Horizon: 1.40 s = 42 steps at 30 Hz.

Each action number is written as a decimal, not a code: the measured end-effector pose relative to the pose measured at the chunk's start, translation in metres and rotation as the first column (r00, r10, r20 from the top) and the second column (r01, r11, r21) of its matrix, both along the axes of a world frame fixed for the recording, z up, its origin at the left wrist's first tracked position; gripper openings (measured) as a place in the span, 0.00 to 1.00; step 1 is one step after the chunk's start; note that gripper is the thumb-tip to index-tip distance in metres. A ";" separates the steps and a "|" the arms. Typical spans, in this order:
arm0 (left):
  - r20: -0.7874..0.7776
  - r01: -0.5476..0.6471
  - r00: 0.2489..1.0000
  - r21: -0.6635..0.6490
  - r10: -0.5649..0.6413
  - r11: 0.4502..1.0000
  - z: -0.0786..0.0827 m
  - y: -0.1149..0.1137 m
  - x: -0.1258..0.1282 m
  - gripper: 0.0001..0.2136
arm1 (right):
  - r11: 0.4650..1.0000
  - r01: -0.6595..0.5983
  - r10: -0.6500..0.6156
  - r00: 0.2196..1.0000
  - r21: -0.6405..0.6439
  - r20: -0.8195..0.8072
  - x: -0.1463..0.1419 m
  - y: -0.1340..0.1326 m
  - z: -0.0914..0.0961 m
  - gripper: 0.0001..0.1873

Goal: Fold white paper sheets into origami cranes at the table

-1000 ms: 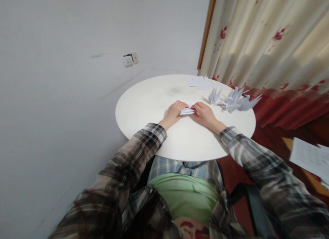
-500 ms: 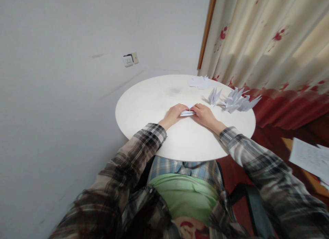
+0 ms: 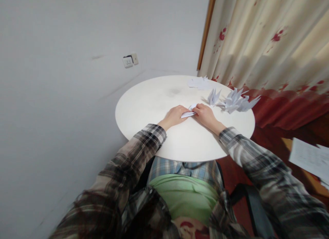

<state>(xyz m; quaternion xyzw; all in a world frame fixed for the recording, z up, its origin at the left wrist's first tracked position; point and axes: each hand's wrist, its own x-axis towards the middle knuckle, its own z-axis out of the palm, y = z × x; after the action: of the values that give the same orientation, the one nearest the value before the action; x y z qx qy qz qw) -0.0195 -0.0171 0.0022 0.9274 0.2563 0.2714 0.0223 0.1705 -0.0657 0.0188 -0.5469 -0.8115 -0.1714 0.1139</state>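
Note:
A small piece of folded white paper (image 3: 187, 114) lies low over the middle of the round white table (image 3: 144, 102). My left hand (image 3: 175, 115) closes on its left part, and my right hand (image 3: 205, 114) grips the right part with bent fingers. The hands cover much of the paper, so its exact folds cannot be made out. Just beyond my right hand stands a folded paper crane (image 3: 213, 96). Several more paper cranes (image 3: 235, 101) are clustered to its right.
White paper sheets (image 3: 198, 82) lie at the table's far edge. A wall with a socket (image 3: 128, 62) is on the left, a patterned curtain (image 3: 267, 43) on the right. Written papers (image 3: 307, 156) rest at the lower right, near a black chair armrest (image 3: 253, 204).
The folded paper has tilted a little, its left end now lower. My left hand has shifted slightly down, while my right hand stays nearly in place.

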 end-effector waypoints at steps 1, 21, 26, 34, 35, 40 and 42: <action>-0.013 0.000 1.000 -0.002 0.000 1.000 0.000 -0.001 0.001 0.13 | 1.000 0.017 -0.017 1.000 -0.011 0.011 0.000 0.000 0.000 0.12; -0.098 -0.152 0.985 -0.078 0.144 0.985 -0.005 0.004 0.003 0.19 | 0.985 -0.170 0.165 0.975 -0.024 -0.151 -0.002 0.002 -0.007 0.16; -0.242 -0.161 0.964 -0.193 0.112 0.968 -0.002 0.002 0.006 0.26 | 0.956 -0.291 0.270 0.923 -0.037 -0.275 0.001 0.010 -0.019 0.25; -0.314 -0.237 0.935 -0.210 0.164 0.949 -0.001 0.006 0.009 0.28 | 0.972 -0.048 -0.004 0.975 -0.230 -0.220 0.007 0.021 -0.027 0.33; -0.304 -0.235 0.938 -0.206 0.166 0.950 -0.002 0.007 0.009 0.28 | 0.970 0.000 -0.051 0.977 -0.241 -0.207 0.008 0.022 -0.026 0.33; -0.247 -0.207 0.956 -0.180 0.159 0.962 -0.008 0.011 0.008 0.26 | 0.955 0.086 -0.140 0.974 -0.283 -0.177 0.013 0.024 -0.024 0.36; -0.234 -0.212 0.957 -0.169 0.170 0.963 -0.008 0.011 0.007 0.27 | 0.951 0.086 -0.144 0.973 -0.296 -0.178 0.013 0.024 -0.023 0.36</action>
<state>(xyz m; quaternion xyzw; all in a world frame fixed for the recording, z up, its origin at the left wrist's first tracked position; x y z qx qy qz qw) -0.0124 -0.0056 -0.0062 0.9158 0.3708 0.1434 0.0572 0.1837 -0.0416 -0.0042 -0.6185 -0.7789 -0.0032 0.1033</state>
